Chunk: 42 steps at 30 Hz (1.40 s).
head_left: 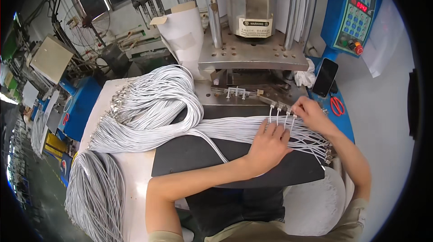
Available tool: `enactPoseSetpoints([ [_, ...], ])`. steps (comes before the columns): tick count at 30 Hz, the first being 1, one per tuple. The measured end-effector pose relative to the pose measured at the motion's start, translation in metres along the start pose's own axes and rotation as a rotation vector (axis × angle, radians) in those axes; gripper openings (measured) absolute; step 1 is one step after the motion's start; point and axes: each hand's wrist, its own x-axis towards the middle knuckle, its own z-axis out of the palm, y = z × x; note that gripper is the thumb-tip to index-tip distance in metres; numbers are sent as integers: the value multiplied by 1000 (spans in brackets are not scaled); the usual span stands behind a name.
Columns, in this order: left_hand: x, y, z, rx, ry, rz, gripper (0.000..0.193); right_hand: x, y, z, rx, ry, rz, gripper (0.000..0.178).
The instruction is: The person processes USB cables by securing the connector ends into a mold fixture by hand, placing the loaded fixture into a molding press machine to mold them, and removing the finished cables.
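Observation:
Fingers bent and threaded among several white cables [278,118], my left hand [269,148] lies over the cable bundle and grips these strands below a narrow metal bar [266,100]. The cables rise from under the fingers to the bar, spaced in a row. At the bar's right end my right hand [311,114] is closed in a pinch; what lies between its fingertips is hidden. Beneath both hands, a long bundle of white cables [230,129] runs across a black mat [194,151], with metal-tipped ends [328,149] fanned out at the right.
A press with a steel plate [252,57] stands ahead. Small white moulded pieces [237,92] sit left of the bar. A coiled cable heap [158,97] and a grey cable bundle [94,192] lie left. A phone [325,77], red scissors [337,106] and blue control box [354,14] are right.

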Motion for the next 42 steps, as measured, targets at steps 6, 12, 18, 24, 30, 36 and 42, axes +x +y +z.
enactPoseSetpoints([
  [6,31,-59,9,124,-71,-99,23,124,26,16,-86,210,-100,31],
  [12,73,-128,35,169,-10,-200,21,215,106,58,-665,649,-542,39],
  [18,84,-144,27,-57,-311,-567,27,201,95,57,-541,547,-468,37],
  [24,74,-140,-2,-135,-237,-507,32,140,0,65,-520,281,-374,38],
  [30,24,-53,-5,-108,7,64,29,109,7,52,-736,262,-382,61],
  [36,-153,22,-78,-186,-350,663,22,-76,-58,41,-367,-222,-473,64],
  [42,-246,0,-94,-555,-292,-1185,33,-167,-44,36,-596,-211,-386,63],
])
